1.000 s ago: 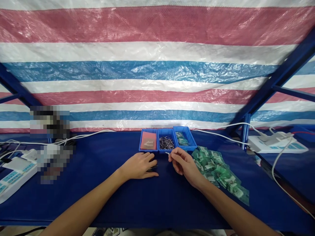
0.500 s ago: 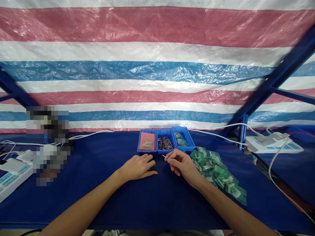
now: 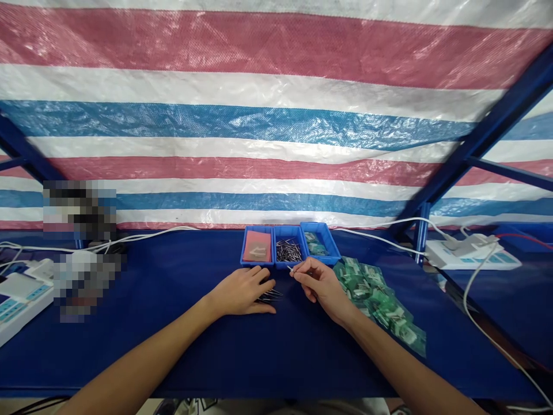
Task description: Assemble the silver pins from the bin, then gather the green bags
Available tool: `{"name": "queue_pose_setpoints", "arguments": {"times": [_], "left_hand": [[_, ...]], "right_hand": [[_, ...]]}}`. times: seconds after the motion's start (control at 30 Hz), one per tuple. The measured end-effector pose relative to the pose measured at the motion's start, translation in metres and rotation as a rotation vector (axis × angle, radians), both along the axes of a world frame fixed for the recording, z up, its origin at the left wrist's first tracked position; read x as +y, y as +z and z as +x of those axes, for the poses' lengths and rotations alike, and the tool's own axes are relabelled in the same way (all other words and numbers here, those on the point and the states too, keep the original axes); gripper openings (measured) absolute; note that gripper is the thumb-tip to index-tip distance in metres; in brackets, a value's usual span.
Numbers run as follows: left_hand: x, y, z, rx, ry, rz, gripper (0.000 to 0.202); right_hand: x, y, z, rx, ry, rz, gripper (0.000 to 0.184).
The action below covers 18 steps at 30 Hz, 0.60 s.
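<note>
More dark pins (image 3: 272,295) now poke out from under the left hand (image 3: 244,291) than before. Its fingers are bent and a bit apart, palm down, with the thumb out to the side. You cannot tell if they grip the pins, which lie on the blue table (image 3: 259,360). Up and to the right, the right hand (image 3: 322,285) pinches 1 small pale stick (image 3: 290,268) with its finger and thumb closed. The stick is near the front of the middle box.

3 blue boxes sit side by side behind the hands. The left box (image 3: 242,248) has a red card (image 3: 250,245) with pale bits on it. The middle box (image 3: 281,266) has lots of pins. The right box (image 3: 332,249) has small bags. Green bags (image 3: 389,305) lie in a heap beside the right hand.
</note>
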State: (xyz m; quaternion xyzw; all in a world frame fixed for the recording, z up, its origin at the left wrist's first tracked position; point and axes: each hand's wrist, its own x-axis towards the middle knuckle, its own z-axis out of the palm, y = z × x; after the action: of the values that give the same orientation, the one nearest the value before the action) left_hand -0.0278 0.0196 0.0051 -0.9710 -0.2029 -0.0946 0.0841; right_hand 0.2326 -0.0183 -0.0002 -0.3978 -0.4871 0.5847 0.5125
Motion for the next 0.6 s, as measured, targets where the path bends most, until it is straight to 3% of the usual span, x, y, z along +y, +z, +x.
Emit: {"name": "queue_pose_setpoints", "arguments": {"times": [0.17,0.6], "left_hand": [[-0.0003,-0.0039,0.0011,-0.004,0.04,-0.011,0.059],[-0.0016,-0.0014,0.0062,-0.078,-0.032,-0.055,0.042]], "right_hand": [[-0.0012,0.0017,-0.0003,-0.007,0.025,-0.003,0.029],[-0.0016,-0.0015,-0.0031,-0.04,0.045,0.01,0.027]]}}
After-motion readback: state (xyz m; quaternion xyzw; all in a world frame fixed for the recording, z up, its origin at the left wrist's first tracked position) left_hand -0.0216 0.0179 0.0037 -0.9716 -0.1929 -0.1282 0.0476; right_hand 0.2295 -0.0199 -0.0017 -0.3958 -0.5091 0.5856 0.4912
